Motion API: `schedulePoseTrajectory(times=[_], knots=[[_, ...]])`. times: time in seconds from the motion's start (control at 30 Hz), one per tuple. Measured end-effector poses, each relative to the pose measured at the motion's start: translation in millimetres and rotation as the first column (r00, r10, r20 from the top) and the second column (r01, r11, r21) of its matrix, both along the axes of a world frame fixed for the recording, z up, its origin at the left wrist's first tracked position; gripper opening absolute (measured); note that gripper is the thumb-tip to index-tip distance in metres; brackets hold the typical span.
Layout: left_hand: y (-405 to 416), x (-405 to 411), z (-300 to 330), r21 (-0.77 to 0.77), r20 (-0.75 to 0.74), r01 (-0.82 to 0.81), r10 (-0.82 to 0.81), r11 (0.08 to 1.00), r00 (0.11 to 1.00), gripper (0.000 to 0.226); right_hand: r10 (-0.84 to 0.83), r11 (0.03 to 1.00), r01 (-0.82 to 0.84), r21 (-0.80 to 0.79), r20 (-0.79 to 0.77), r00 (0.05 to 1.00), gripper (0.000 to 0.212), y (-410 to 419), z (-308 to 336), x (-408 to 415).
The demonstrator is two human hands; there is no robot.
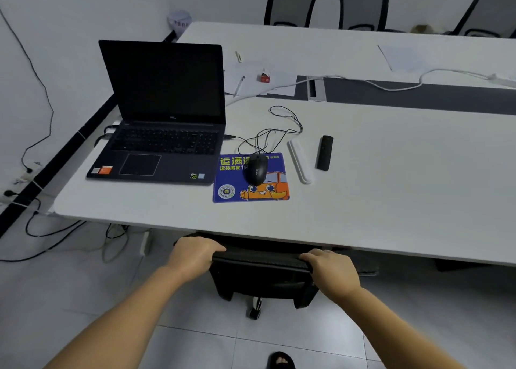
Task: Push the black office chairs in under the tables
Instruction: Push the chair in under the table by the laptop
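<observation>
the black office chair stood at the near edge of the desk, its backrest top just short of that edge and its seat tucked under the desktop. one caster showed below the backrest on the tiled floor. the left hand gripped the left end of the backrest's top rim, fingers curled over the front. the right hand gripped the right end the same way, fingers wrapped over the rim. both arms reached forward from the bottom of the view.

on the desk, toward its near left corner, an open laptop sat with a dark screen. just right of it lay a blue mouse pad with an orange cartoon van, and a black wired mouse rested on the pad's upper part, its cable looping behind. right of the pad lay a white remote, and beside that a black remote. farther back, papers, a pen and a small red and white box lay near a dark strip along the desk's middle, with a white cable trailing across it. three more black chairs stood along the far edge. a sandalled foot showed at the bottom of the view.
</observation>
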State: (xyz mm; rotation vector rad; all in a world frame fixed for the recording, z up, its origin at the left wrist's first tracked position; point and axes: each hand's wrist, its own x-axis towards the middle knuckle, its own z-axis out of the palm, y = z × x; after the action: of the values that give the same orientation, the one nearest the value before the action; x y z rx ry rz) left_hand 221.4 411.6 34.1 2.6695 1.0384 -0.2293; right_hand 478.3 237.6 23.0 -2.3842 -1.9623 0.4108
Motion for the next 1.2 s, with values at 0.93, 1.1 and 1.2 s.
schedulePoseTrajectory(times=[0.93,1.1,1.2], knots=[[-141,-74,69,-0.414,0.565,0.06,0.205,0.908,0.799,0.044,-0.342,0.711,0.681,0.173,-0.762,0.55,0.05,-168,73,-136],[-197,-117,61,-0.582,0.555,0.071,0.331,0.81,0.764,0.048,-0.392,0.457,0.887,0.069,-0.879,0.27,0.048,-253,67,-205],[-223,-125,65,-0.604,0.555,0.109,0.318,0.79,0.769,0.054,-0.421,0.329,0.944,0.025,-0.891,0.171,0.048,-301,69,-239]])
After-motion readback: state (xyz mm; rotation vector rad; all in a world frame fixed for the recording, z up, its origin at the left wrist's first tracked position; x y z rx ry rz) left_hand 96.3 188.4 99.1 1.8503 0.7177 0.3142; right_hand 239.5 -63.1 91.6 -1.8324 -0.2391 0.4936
